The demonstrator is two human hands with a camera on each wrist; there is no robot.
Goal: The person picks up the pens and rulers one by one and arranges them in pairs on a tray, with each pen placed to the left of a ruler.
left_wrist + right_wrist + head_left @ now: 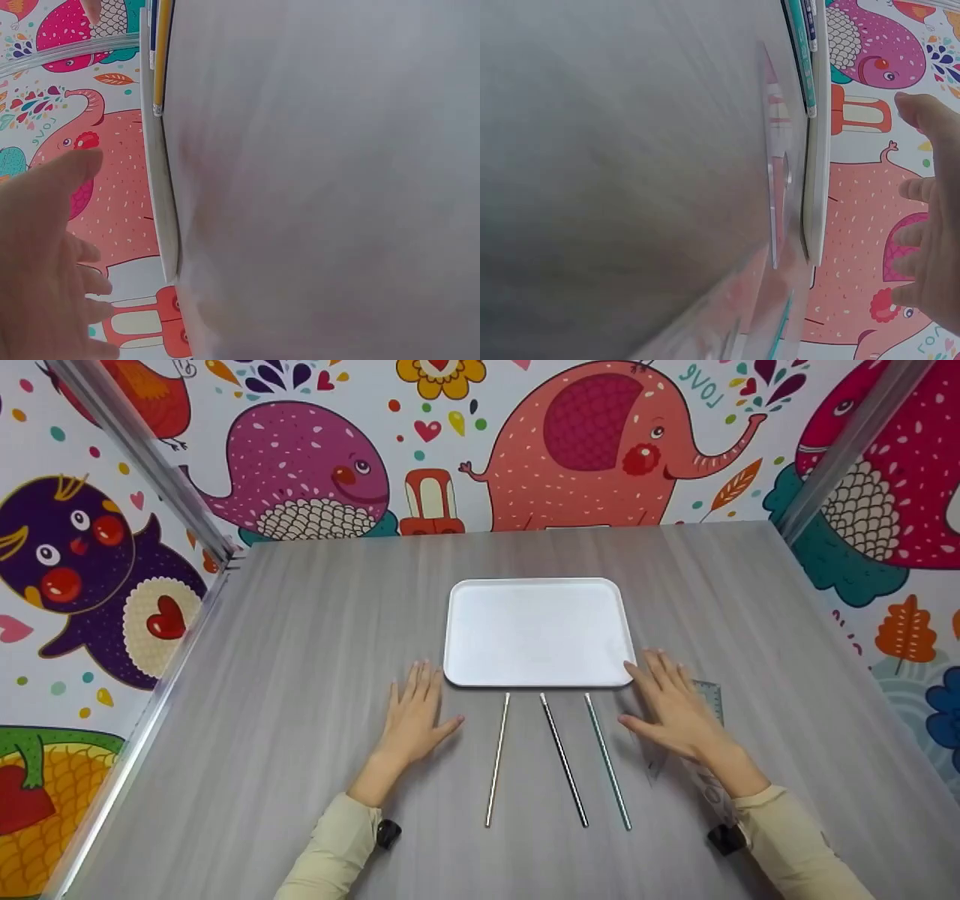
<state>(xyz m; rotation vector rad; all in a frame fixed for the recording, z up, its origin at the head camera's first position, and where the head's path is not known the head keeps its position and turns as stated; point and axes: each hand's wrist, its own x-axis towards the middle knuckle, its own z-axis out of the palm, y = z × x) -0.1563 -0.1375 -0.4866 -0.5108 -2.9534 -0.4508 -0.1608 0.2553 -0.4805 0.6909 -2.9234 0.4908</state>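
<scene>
My left hand is spread with straight fingers beside the near left corner of a white tray. Nothing is in it. At the tray's near right corner my right hand is also spread and holds nothing; its fingertips overlap the corner in the head view. Between the hands lie three pencils: a yellow pencil, a dark pencil and a teal pencil, eraser ends toward the tray. Beneath the right hand, partly hidden, lies a clear set square, also seen in the right wrist view.
Another clear plastic strip with markings lies by the right wrist. The grey wood-grain table is bordered by walls with cartoon animals at the back and sides. Metal posts stand at the back corners.
</scene>
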